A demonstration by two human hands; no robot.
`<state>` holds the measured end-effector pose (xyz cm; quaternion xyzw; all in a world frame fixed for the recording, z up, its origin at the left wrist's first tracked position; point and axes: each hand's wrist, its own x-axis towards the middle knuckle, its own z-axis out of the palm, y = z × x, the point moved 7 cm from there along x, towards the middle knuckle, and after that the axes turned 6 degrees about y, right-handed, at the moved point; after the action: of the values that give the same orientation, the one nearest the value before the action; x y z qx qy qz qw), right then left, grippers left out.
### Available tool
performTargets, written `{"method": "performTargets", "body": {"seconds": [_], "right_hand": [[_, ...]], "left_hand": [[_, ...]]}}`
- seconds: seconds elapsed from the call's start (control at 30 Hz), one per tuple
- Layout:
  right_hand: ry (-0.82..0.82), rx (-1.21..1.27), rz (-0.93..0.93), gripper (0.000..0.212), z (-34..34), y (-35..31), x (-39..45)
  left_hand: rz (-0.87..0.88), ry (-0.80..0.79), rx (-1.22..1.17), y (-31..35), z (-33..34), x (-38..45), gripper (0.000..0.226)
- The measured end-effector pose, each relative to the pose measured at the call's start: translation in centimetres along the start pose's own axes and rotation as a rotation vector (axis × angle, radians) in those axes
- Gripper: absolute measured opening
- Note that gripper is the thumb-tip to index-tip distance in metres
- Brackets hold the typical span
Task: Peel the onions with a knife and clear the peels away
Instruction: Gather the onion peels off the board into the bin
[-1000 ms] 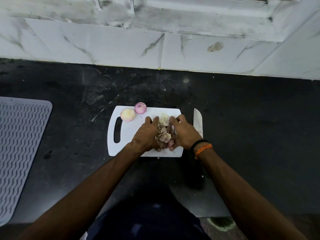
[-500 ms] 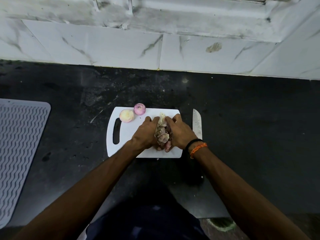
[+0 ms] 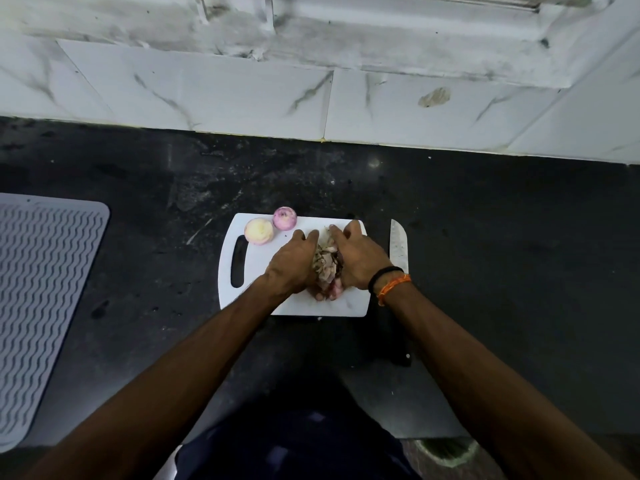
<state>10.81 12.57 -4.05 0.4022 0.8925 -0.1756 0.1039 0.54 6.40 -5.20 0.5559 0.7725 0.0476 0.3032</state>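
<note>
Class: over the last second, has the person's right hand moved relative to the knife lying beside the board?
Yes: the right hand has closed leftward, away from the knife, squeezing the peels.

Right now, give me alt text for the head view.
Two hands, left hand and right hand, gather onion peels on a white cutting board. Two peeled onions sit at its far corner; a knife lies alongside.

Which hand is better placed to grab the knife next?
Right. The knife lies on the counter just beside the right hand, off the cutting board's right edge. The left hand sits farther away. Both currently cup the peels.
</note>
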Motion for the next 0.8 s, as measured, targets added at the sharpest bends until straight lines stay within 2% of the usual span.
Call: {"method": "performTargets", "body": {"seconds": [0.13,0.23,0.4,0.5,0.63,0.8], "right_hand": [[0.034,0.028,-0.071,0.087,-0.2,-1.0,0.0],[-0.009,0.071,-0.070,0.088,-0.2,-0.8,-0.4],[-0.202,0.061,0.011,0.125,-0.1,0.6,-1.1],[-0.164,0.124,0.036,0.116,-0.3,0.6,-1.0],[-0.096,0.144,0.041,0.103,-0.4,-0.1,-0.6],[-0.072,0.093,0.024,0.114,-0.1,-1.1,-0.5]], "left_hand": [[0.009,0.064,-0.054,-0.2,-0.3,-0.1,0.095],[0.000,0.084,-0.066,-0.2,-0.4,-0.6,0.092],[-0.071,-0.067,-0.055,-0.6,-0.1,-1.5,0.141],[-0.093,-0.099,-0.136,-0.1,0.1,-1.6,0.147],[-0.101,0.063,-0.184,0.0,-0.9,-1.2,0.124],[-0.058,0.162,-0.160,-0.5,-0.9,-0.7,0.073]]}}
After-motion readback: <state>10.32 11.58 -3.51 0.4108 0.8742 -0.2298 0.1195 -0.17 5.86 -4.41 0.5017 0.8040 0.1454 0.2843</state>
